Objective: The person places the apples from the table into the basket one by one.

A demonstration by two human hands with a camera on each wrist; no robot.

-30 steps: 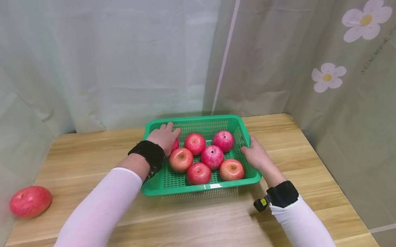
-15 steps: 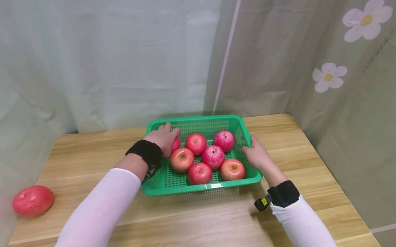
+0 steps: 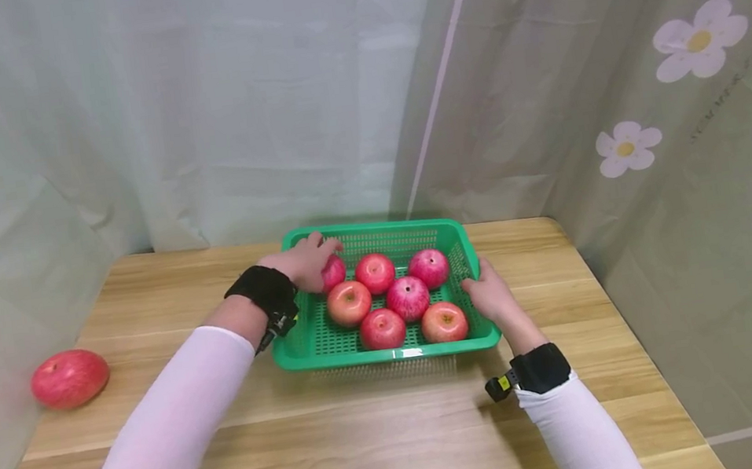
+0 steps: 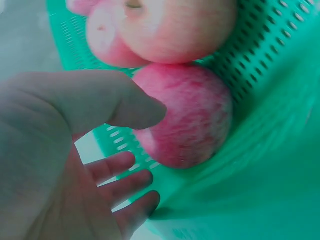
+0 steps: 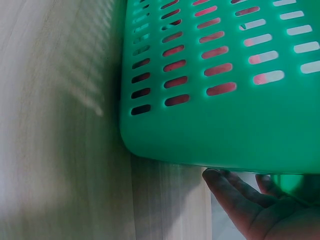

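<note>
A green plastic basket point(image 3: 392, 354) holds several red apples. At its far left corner my left hand point(image 3: 304, 264) is over a dark pink apple point(image 3: 333, 273). In the left wrist view, the thumb point(image 4: 135, 107) overlaps that apple point(image 4: 187, 117) while the other fingers point(image 4: 132, 175) stand spread and apart from it. My right hand point(image 3: 491, 294) grips the basket's right rim, thumb on the inner side. Its fingers point(image 5: 235, 200) lie against the outer side of the basket point(image 5: 210, 135) in the right wrist view, and part of that hand is out of frame.
A single large red apple point(image 3: 70, 378) lies on the wooden table point(image 3: 376, 448) at the left. A grey curtain point(image 3: 287, 103) with white flowers hangs behind the table and along both sides.
My left hand has shifted slightly left, and more of the apple beneath it shows. The right hand still grips the basket rim. The whole head view has drifted slightly.
</note>
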